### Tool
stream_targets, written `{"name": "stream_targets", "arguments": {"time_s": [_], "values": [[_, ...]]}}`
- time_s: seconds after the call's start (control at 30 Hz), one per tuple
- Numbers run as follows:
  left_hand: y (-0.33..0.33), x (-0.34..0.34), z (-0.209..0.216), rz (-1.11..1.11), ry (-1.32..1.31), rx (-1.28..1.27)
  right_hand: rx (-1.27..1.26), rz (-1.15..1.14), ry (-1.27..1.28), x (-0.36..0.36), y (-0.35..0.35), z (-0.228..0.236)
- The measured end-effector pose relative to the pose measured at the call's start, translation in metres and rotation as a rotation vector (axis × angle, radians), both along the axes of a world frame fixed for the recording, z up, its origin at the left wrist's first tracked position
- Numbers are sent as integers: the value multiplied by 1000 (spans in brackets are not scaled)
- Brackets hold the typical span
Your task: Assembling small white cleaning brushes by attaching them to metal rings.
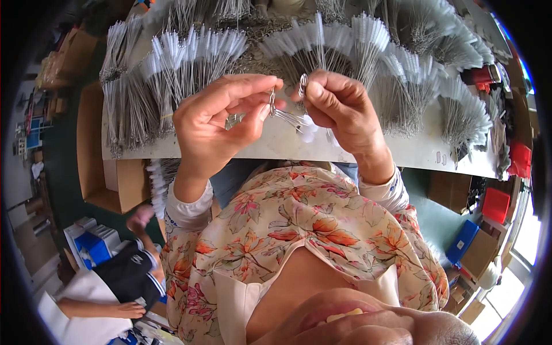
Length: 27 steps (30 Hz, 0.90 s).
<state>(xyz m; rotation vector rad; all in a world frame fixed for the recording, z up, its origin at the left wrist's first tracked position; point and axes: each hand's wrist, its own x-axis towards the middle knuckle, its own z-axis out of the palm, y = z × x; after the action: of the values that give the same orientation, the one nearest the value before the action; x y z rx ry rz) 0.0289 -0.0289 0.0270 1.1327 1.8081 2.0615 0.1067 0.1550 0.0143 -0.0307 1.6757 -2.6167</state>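
Both my hands are raised above the near edge of the table. My left hand [221, 112] has thumb and forefinger pinched on a wire loop [272, 103], and several thin wire stems [289, 119] run off it to the right. Opposite it, a little apart, my right hand [344, 109] is closed on a small bunch of looped wire ends [302, 85], which stick up past the thumb. White bristles [310, 131] hang just below the right hand, so these look like wire-handled tube brushes. My fingers hide how the wires join.
Bundles of wire brushes with white bristles [172, 57] stand across the pale table [333, 150], with more bundles [402, 80] at right. A cardboard box [118, 181] stands at left beneath the table edge. Another person [123, 276] is at lower left. Red bins [495, 205] are at right.
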Motion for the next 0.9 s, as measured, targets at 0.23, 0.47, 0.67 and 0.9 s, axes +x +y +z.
{"name": "stream_targets", "arguments": {"time_s": [0.23,0.47,0.67,0.9], "values": [[13,-3,23,112,267,39,-33,-160,115,-11,-20,33],[11,-14,37,158,348,-17,168,-153,196,-22,-15,35],[14,-16,41,133,259,-13,270,-155,232,-22,-15,38],[13,-15,41,93,99,-10,76,-161,192,-20,-19,36]]}}
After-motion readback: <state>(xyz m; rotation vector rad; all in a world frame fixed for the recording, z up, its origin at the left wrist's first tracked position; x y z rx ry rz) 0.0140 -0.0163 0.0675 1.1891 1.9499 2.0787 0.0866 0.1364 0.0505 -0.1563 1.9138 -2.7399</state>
